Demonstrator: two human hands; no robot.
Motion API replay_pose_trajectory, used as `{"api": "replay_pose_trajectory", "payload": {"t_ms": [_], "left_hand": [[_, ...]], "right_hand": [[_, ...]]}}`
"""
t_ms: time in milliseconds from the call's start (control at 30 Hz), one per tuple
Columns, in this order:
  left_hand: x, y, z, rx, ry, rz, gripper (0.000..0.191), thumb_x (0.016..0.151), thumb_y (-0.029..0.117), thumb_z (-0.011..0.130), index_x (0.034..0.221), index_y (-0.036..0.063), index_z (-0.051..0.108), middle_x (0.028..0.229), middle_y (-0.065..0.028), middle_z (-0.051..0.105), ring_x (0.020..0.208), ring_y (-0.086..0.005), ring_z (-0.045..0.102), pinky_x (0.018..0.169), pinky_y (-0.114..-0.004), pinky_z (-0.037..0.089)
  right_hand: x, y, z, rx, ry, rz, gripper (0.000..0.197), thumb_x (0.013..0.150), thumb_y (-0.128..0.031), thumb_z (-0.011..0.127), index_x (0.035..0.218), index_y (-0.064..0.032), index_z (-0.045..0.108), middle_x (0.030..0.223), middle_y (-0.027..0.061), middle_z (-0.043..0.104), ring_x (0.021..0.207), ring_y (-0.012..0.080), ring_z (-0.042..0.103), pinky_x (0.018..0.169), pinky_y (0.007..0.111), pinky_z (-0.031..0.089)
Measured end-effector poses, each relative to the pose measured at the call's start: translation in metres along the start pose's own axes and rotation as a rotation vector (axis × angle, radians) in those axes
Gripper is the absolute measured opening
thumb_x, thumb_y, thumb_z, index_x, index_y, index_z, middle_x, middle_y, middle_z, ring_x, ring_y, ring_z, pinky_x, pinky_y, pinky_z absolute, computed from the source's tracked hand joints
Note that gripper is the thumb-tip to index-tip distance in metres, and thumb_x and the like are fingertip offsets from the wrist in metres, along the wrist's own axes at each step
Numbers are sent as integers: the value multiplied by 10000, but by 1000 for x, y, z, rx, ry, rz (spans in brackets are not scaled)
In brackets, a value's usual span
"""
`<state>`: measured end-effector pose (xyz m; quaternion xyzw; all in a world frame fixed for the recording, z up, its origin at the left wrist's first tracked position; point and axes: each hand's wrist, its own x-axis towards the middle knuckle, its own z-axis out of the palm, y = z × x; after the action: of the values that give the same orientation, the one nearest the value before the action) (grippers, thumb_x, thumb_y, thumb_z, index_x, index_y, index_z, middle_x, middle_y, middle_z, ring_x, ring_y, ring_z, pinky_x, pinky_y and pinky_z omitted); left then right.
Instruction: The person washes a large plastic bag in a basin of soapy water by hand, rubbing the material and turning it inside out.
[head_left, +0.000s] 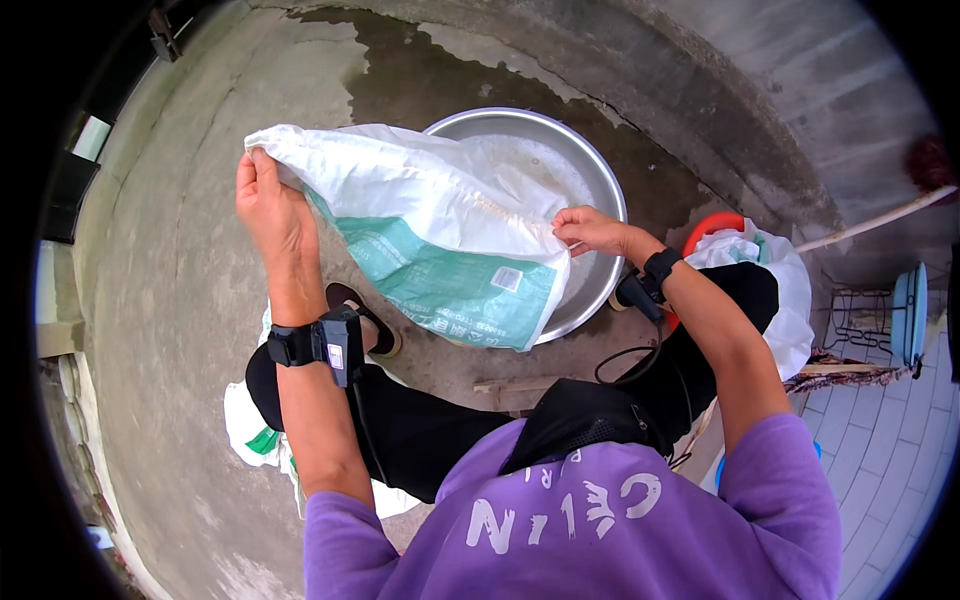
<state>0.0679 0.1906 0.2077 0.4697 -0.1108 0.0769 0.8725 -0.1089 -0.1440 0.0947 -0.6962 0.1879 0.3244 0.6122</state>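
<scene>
A white and green woven plastic sack (442, 217) is stretched between my two hands, with printed writing on its green part. My left hand (277, 214) pinches its upper left corner. At the sack's right edge, my right hand (592, 231) grips it between thumb and fingers. Behind and below the sack, a wide round metal basin (611, 180) stands on the concrete floor, holding cloudy water. The sack covers the basin's left and lower parts.
More white and green sacks (247, 427) lie beside my left leg. At my right knee, another white sack (791, 277) rests by a red plastic basin (712, 223). Wet concrete (420, 75) lies beyond the metal basin. A wooden stick (874, 220) and a wire rack (859, 319) are at the right.
</scene>
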Motion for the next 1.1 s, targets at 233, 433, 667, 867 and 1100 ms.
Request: {"api": "replay_pose_trajectory", "payload": {"t_ms": [233, 433, 667, 867, 1100], "left_hand": [[22, 7, -7, 33, 74, 101, 174, 909, 113, 461, 989, -24, 534, 984, -91, 588, 914, -166, 560, 828, -285, 450], [63, 36, 9, 78, -47, 154, 239, 872, 110, 543, 1049, -50, 544, 994, -79, 591, 898, -130, 554, 783, -249, 449], [148, 91, 66, -29, -130, 291, 254, 833, 55, 585, 1057, -57, 542, 1011, -104, 598, 909, -170, 573, 841, -265, 451], [144, 109, 87, -125, -146, 336, 231, 836, 62, 581, 1038, -47, 547, 1012, -102, 599, 917, -167, 573, 855, -270, 451], [55, -11, -33, 571, -20, -283, 231, 838, 118, 563, 1033, -5, 590, 899, -44, 610, 769, -128, 578, 682, -235, 478]], "right_hand": [[-50, -67, -77, 159, 454, -530, 93, 828, -122, 559, 868, -38, 567, 792, -33, 547, 713, 48, 495, 664, 191, 414], [-122, -169, -135, -186, 612, -839, 175, 853, -182, 573, 941, -31, 587, 845, -30, 580, 751, 36, 513, 671, 177, 411], [-198, -297, -176, -351, 821, -1211, 94, 843, -121, 572, 830, -32, 601, 734, -25, 579, 647, 51, 524, 587, 195, 433], [-208, -271, -135, -171, 802, -1279, 92, 840, -123, 574, 845, -34, 593, 757, -4, 587, 649, 59, 533, 579, 190, 440], [-120, -135, -112, -287, 776, -883, 181, 814, -174, 608, 904, -18, 612, 769, -7, 597, 684, 56, 528, 607, 198, 424]]}}
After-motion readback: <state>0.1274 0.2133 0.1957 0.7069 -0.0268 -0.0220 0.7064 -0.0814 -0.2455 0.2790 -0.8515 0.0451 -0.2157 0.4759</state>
